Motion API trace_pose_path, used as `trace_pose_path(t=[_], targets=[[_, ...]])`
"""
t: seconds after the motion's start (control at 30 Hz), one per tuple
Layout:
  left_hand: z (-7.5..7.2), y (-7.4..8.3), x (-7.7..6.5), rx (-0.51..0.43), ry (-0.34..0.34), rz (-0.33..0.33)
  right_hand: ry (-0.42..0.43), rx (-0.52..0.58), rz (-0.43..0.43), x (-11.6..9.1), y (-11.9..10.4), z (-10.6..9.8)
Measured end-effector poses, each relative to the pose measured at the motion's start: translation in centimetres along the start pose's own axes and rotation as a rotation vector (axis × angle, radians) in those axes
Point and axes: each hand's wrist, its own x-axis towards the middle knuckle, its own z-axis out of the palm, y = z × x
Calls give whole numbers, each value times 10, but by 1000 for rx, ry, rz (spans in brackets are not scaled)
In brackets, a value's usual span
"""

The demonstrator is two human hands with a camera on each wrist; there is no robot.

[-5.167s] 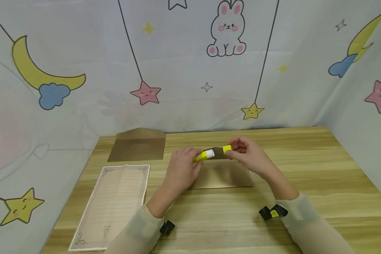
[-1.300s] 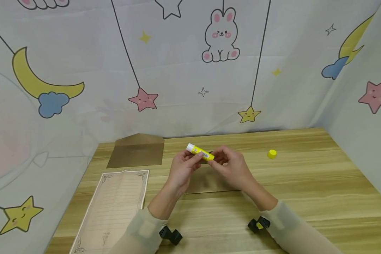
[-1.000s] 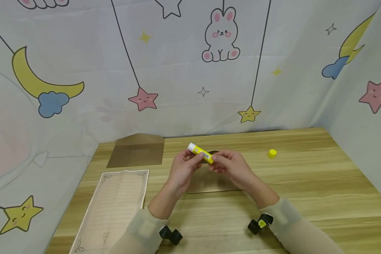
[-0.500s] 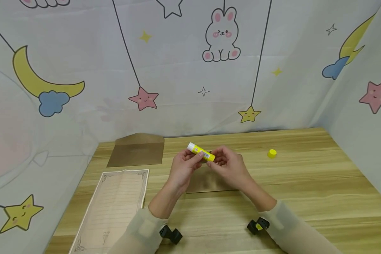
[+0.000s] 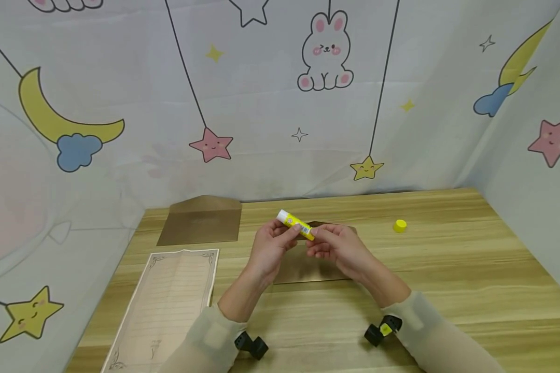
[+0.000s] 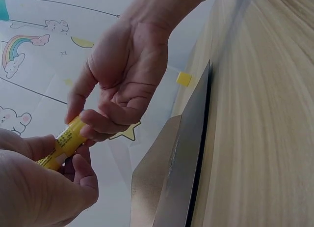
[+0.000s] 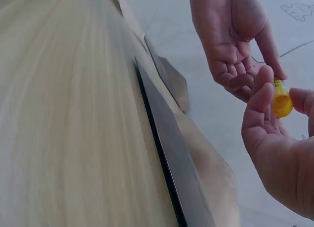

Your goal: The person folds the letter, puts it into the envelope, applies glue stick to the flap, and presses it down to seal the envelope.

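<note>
A yellow glue stick [image 5: 296, 225] with a white tip tilts up to the left above the table. My left hand [image 5: 269, 249] grips its barrel between thumb and fingers. At its lower end, my right hand [image 5: 343, 249] pinches the yellow base with thumb and fingertips; the right wrist view shows the round base [image 7: 281, 105] between them. Below both hands a brown envelope [image 5: 303, 267] lies with its flap open and pointing away, partly hidden by the hands. The glue stick's yellow cap [image 5: 400, 226] stands on the table to the right.
Another brown envelope [image 5: 200, 228] lies with its flap open at the back left. In front of it is a lined sheet of letter paper [image 5: 168, 300] with an ornate border. A printed curtain [image 5: 261, 103] rises behind the wooden table [image 5: 471, 269].
Earlier the right hand held the cap away from the glue stick; the cap now stands on the table. Since then the right fingers have shifted back and forth around the stick's base.
</note>
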Motion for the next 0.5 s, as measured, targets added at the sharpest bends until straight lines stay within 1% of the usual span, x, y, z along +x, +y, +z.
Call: trace_pose_path(t=[0.03, 0.1, 0.23, 0.3, 0.33, 0.4, 0.47, 0.5], targets=[[0, 0, 0, 2, 2, -2, 3, -30, -19, 0, 0, 0], [-1, 1, -1, 3, 4, -1, 23, -142, -97, -1, 1, 2], [-1, 2, -1, -2, 17, 2, 116, -456, -326, -3, 0, 7], [-2, 2, -1, -7, 21, 4, 158, -557, -409, -4, 1, 9], [-2, 2, -1, -7, 23, 4, 174, -592, -438, -4, 1, 9], [-2, 2, -1, -5, 21, 6, 186, -624, -471, -5, 2, 10], [-2, 2, -1, -3, 16, 7, 189, -626, -479, -5, 2, 10], [-2, 2, -1, -3, 14, 8, 182, -608, -471, -5, 1, 9]])
